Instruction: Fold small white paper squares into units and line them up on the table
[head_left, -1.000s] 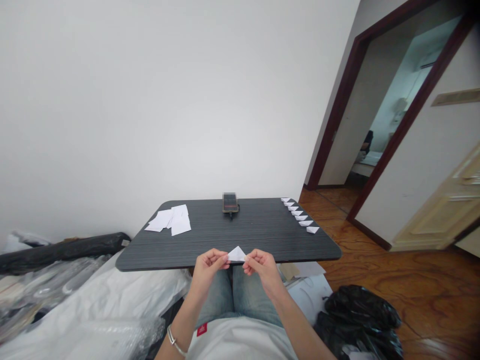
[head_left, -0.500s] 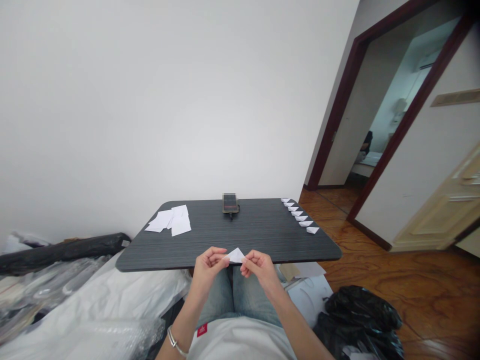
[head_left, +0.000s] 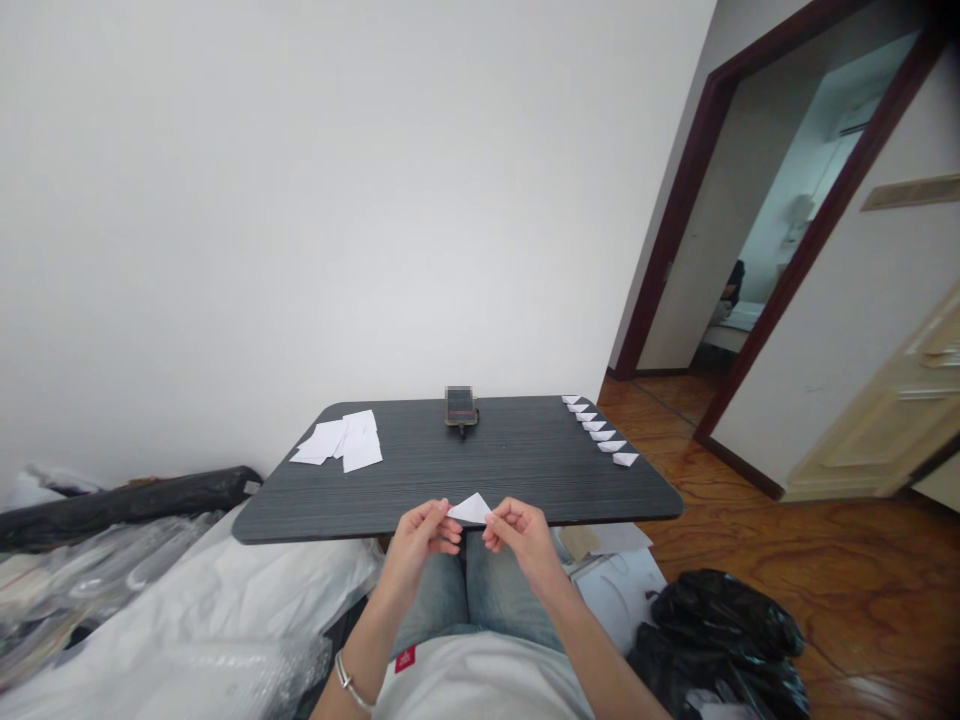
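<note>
Head view, paper triangle (head_left: 471, 509): one, hovering by the surface's (head_left: 420, 480) near edge, between two hands.
Left hand (head_left: 411, 545): grip is pinching the left corner.
Right hand (head_left: 526, 540): grip is pinching the right corner.
Folded papers (head_left: 593, 427): seven are lining the right side.
Paper sheets (head_left: 362, 440): overlapping at left, hiding their count.
Electronic device (head_left: 460, 407): one, looking blurred.

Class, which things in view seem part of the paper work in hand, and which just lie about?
Likely in use:
folded paper triangle
white sheets
row of folded papers
table

Likely lying about:
small dark device
black plastic bag
black roll
bubble wrap
</note>
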